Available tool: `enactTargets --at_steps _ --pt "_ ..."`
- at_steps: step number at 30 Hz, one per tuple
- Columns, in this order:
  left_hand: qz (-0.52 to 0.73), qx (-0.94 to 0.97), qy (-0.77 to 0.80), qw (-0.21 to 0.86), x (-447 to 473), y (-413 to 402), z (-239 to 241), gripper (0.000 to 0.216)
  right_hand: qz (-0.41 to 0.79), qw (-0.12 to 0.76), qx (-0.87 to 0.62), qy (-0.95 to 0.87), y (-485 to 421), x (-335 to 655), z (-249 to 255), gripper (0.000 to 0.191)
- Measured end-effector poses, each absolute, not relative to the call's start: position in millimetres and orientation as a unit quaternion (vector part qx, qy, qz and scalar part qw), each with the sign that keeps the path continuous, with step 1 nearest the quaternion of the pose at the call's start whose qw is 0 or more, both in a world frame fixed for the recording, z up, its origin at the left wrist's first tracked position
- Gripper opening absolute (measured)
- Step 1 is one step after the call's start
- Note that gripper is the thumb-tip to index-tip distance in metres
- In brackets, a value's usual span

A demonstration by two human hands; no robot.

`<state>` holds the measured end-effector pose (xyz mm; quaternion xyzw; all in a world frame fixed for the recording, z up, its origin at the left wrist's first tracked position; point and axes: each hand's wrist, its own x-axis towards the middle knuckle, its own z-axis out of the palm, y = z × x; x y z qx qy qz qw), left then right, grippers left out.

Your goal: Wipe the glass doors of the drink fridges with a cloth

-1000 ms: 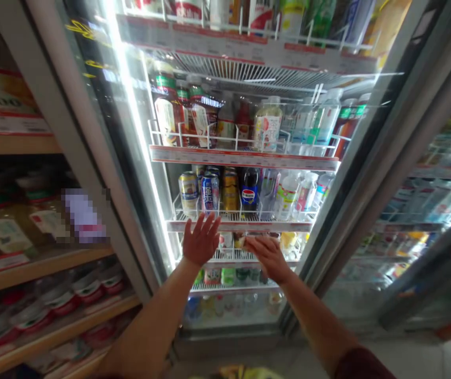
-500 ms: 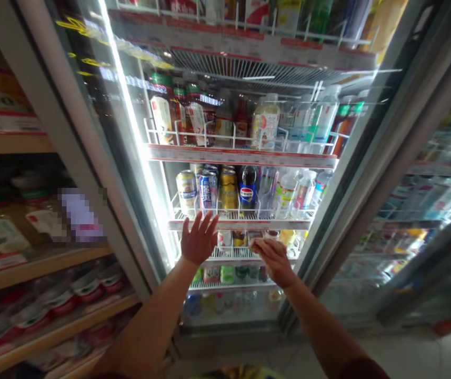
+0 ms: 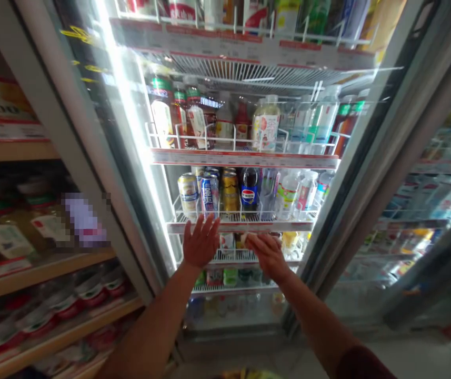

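In front of a lit drinks fridge, my left hand (image 3: 200, 243) is raised with its fingers spread and holds nothing. Its palm faces the glass door (image 3: 244, 310), seemingly flat against it. To its right is my right hand (image 3: 267, 255), fingers bent and pressed together. A small pale bit shows at its fingertips; what it is I cannot make out. Behind the glass, just above my hands, stand a white can (image 3: 188, 195), a blue can (image 3: 209, 193), a gold can (image 3: 230, 192) and a Pepsi bottle (image 3: 249, 189).
Further shelves with bottles (image 3: 265, 123) rise above, their price strips (image 3: 244, 158) along the front edges. At left, wooden shelves (image 3: 43, 268) carry jars and packs beside the metal door frame (image 3: 102, 210). Another glass-fronted fridge (image 3: 402, 210) stands at right.
My right hand has slid left along the front of the glass, closer to my left hand. The left hand stays nearly in place, and the view has shifted slightly.
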<state>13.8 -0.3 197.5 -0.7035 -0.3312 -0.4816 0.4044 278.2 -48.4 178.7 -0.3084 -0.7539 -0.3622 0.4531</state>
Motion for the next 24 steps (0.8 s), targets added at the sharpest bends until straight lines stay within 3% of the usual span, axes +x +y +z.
enactTargets --at_steps 2,7,11,15,21,24 --pt "-0.480 -0.700 -0.332 0.412 14 -1 199 0.067 -0.368 0.475 -0.309 -0.737 -44 285 202 0.052" --pt "-0.473 -0.694 -0.331 0.430 15 -1 201 0.066 -0.423 0.633 -0.362 -0.538 -19 295 283 0.054" --pt "-0.475 -0.693 -0.336 0.426 14 -1 198 0.065 -0.388 0.606 -0.362 -0.593 -27 259 244 0.058" --pt "-0.478 -0.696 -0.329 0.422 14 -2 200 0.065 -0.343 0.470 -0.301 -0.755 -42 237 211 0.059" --pt "-0.479 -0.701 -0.323 0.418 14 -4 204 0.069 -0.420 0.620 -0.366 -0.553 -18 261 324 0.065" --pt "-0.479 -0.700 -0.324 0.420 14 -4 204 0.069 -0.415 0.631 -0.353 -0.552 -18 247 327 0.067"
